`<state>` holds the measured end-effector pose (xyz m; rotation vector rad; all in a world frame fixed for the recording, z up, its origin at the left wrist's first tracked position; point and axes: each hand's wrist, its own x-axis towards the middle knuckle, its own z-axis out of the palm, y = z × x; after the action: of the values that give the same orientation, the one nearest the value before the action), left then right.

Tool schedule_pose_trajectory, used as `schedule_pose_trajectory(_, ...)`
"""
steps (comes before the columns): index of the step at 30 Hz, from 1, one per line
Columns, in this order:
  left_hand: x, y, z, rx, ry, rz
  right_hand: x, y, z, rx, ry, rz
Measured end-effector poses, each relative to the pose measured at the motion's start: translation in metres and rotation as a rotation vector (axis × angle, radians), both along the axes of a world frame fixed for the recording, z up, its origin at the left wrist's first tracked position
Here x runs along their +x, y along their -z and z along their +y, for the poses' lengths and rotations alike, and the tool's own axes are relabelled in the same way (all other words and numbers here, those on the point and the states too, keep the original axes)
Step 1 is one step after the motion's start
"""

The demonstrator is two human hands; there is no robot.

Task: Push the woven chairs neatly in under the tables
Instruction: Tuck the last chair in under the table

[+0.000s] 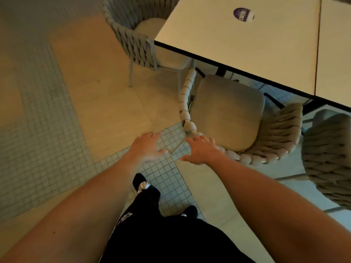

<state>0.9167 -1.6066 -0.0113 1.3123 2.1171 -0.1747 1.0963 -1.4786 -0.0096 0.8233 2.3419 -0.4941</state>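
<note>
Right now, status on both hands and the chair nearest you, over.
Left hand open, off the chair. Right hand open, resting on the nearest woven chair's back rim. Seat only partly under the table. Another woven chair close on the right.

round purple-and-white sticker (243, 14) | on pale square worktop (237, 38), upper right of frame | print too blurred to read

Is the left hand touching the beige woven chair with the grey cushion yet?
Apart. The head view shows the left hand open over bare tiled floor, a visible gap short of the beige woven chair.
</note>
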Motion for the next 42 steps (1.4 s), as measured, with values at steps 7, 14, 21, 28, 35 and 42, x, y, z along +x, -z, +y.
schedule_pose_trajectory(7, -0.087, 0.000, -0.015, -0.028, -0.058, -0.005, -0.095, -0.001, -0.007, -0.023, -0.052, -0.003)
schedule_pose_trajectory(14, -0.177, 0.003, -0.029, -0.078, -0.105, -0.020, -0.189, 0.001, -0.014, -0.048, -0.097, -0.032)
schedule_pose_trajectory(21, -0.243, 0.005, -0.035, -0.112, -0.152, -0.017, -0.263, -0.001, -0.016, -0.043, -0.149, -0.018)
schedule_pose_trajectory(28, -0.306, -0.001, -0.018, -0.120, -0.161, -0.075, -0.330, -0.001, 0.014, -0.038, -0.212, -0.036)
schedule_pose_trajectory(35, -0.382, 0.009, 0.028, -0.117, -0.228, -0.045, -0.414, 0.011, 0.078, -0.065, -0.248, -0.024)
schedule_pose_trajectory(42, -0.447, 0.009, 0.079, -0.127, -0.330, -0.059, -0.489, 0.010, 0.142, -0.079, -0.339, -0.049)
